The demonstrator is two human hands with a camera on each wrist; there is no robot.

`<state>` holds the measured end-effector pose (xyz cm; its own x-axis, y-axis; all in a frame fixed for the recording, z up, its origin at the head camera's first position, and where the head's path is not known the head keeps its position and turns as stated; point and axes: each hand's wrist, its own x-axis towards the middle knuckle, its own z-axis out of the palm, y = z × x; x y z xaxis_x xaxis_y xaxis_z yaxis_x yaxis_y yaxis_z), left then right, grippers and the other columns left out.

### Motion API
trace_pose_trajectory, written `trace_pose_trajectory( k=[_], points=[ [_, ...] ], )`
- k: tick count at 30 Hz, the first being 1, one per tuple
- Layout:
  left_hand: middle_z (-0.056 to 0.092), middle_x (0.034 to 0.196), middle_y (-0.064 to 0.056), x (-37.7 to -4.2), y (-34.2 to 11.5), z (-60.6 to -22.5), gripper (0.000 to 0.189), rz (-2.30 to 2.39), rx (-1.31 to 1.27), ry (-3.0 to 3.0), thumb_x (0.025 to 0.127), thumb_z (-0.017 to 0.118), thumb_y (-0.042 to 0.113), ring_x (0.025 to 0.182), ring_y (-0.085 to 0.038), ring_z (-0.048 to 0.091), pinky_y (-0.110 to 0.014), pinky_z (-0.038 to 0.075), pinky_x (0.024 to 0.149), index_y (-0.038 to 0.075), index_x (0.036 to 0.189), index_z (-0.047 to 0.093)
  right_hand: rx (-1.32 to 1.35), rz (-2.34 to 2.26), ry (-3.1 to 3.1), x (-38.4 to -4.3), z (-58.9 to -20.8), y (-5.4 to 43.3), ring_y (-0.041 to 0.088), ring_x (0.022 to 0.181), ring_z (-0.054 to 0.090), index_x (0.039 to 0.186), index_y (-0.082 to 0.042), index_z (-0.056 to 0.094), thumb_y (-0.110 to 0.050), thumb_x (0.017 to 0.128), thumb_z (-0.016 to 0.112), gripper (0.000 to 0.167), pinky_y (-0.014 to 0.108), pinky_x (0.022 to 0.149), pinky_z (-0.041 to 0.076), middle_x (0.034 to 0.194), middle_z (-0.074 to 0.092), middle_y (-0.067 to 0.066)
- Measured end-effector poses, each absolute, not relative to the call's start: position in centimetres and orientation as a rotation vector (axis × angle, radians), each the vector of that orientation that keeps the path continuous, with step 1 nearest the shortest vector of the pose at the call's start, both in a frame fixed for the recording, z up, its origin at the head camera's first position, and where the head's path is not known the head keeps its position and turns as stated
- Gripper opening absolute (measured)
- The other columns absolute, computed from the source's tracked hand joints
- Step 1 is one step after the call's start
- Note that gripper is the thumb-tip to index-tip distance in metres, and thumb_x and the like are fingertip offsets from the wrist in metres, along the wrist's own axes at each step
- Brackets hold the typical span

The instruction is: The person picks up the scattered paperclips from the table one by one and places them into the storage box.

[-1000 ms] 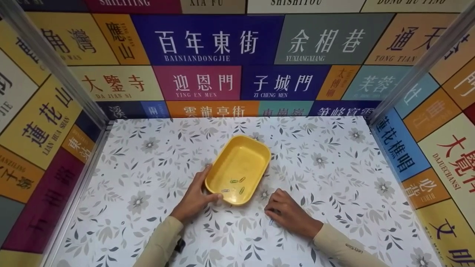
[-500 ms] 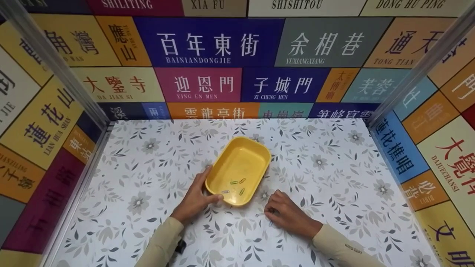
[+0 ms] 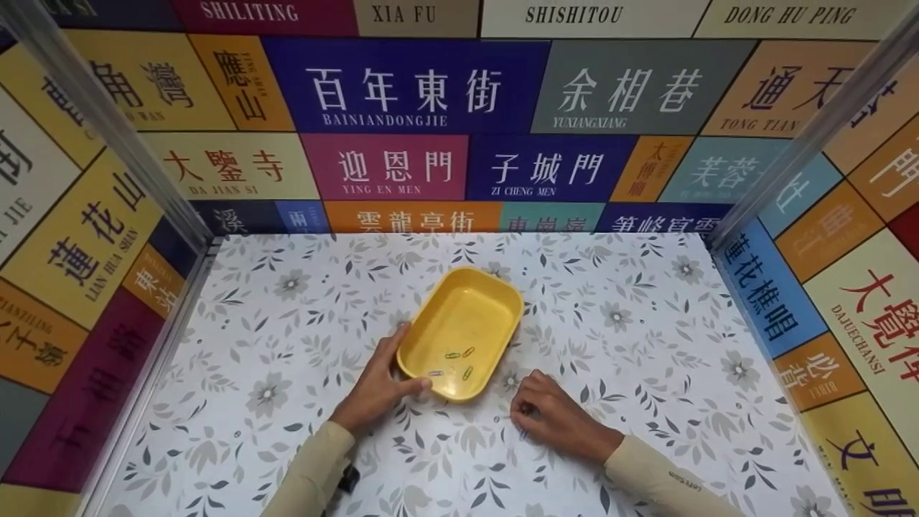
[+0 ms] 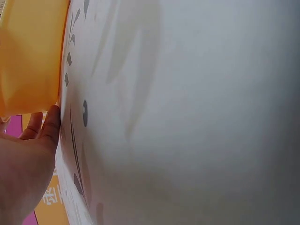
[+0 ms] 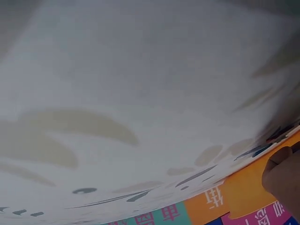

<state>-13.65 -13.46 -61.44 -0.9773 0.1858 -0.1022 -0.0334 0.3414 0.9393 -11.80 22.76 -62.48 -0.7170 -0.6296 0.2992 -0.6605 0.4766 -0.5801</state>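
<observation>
A yellow rectangular plastic tray [image 3: 477, 323] stands on the tabletop in the head view, several small paper clips [image 3: 452, 355] lying toward its near end. My left hand [image 3: 373, 391] grips the tray's near left corner, thumb over the rim and fingers along the outer wall. In the left wrist view those fingers [image 4: 50, 124] meet the tray's side low down, close to the table. Right of the tray, my right hand [image 3: 556, 416] rests on the table with curled fingers, pinching a small blue paper clip [image 3: 523, 434] whose end shows below the thumb. The fingers hide the rest of it.
The white tabletop [image 3: 287, 337] carries a printed pattern of grey leaves and flowers. Colourful sign-covered walls [image 3: 402, 86] close it in at the back and both sides, with metal posts [image 3: 804, 143] at the rear corners.
The head view has tilted slightly, so everything sits a little lower in it. The right hand's fingers have shifted slightly; the left hand and the tray stay in place.
</observation>
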Motion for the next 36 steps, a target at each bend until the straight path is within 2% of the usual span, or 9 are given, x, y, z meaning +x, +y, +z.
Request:
trace_pose_trajectory(
  k=[5, 11, 14, 21, 24, 36],
  points=[
    [0.043, 0.167, -0.004, -13.7, -13.4, -61.6, 0.119, 1.72, 0.115, 2.387, 0.082, 0.096, 0.035, 0.161, -0.026, 0.036, -0.05, 0.015, 0.136, 0.029, 0.177, 0.025, 1.179, 1.129, -2.616, -11.8, -62.1, 22.7, 0.007, 0.091, 0.048, 0.089, -0.02, 0.07, 0.0, 0.089, 0.083, 0.024, 0.023, 0.079, 0.044, 0.091, 0.057, -0.009],
    [0.045, 0.162, -0.01, -13.6, -13.7, -61.8, 0.115, 1.708, 0.181, 2.414, 0.085, 0.096, 0.035, 0.158, -0.03, 0.039, -0.052, 0.019, 0.135, 0.026, 0.177, 0.027, 1.212, 1.203, -2.491, -11.9, -61.7, 22.5, 0.01, 0.089, 0.052, 0.089, -0.017, 0.073, 0.006, 0.083, 0.083, 0.026, 0.021, 0.077, 0.047, 0.089, 0.061, -0.005],
    [0.045, 0.163, -0.009, -13.6, -13.7, -61.8, 0.115, 1.693, 0.176, 2.419, 0.086, 0.095, 0.034, 0.159, -0.03, 0.039, -0.053, 0.018, 0.135, 0.026, 0.177, 0.027, 1.196, 1.267, -2.492, -12.0, -61.4, 22.4, 0.011, 0.088, 0.053, 0.09, -0.017, 0.074, 0.007, 0.084, 0.082, 0.026, 0.02, 0.075, 0.049, 0.089, 0.062, -0.005],
    [0.044, 0.165, -0.006, -13.6, -13.6, -61.6, 0.115, 1.669, 0.134, 2.422, 0.085, 0.096, 0.032, 0.16, -0.027, 0.037, -0.051, 0.017, 0.136, 0.03, 0.177, 0.026, 1.22, 1.338, -2.454, -12.0, -60.5, 21.8, 0.018, 0.084, 0.053, 0.091, -0.016, 0.074, 0.006, 0.088, 0.085, 0.024, 0.031, 0.07, 0.049, 0.088, 0.062, -0.002],
    [0.044, 0.164, -0.006, -13.6, -13.6, -61.6, 0.114, 1.684, 0.152, 2.42, 0.086, 0.095, 0.031, 0.16, -0.027, 0.038, -0.051, 0.017, 0.136, 0.03, 0.177, 0.026, 1.237, 1.349, -2.424, -12.0, -60.1, 21.7, 0.02, 0.085, 0.054, 0.091, -0.016, 0.075, 0.006, 0.087, 0.085, 0.025, 0.033, 0.072, 0.049, 0.089, 0.064, -0.001],
    [0.043, 0.166, -0.005, -13.6, -13.6, -61.6, 0.116, 1.703, 0.148, 2.405, 0.084, 0.096, 0.034, 0.16, -0.025, 0.037, -0.048, 0.018, 0.135, 0.033, 0.177, 0.026, 1.269, 1.294, -2.414, -12.5, -58.8, 21.2, 0.016, 0.088, 0.054, 0.09, -0.015, 0.074, 0.007, 0.085, 0.084, 0.024, 0.027, 0.077, 0.048, 0.089, 0.066, -0.003]
  ],
)
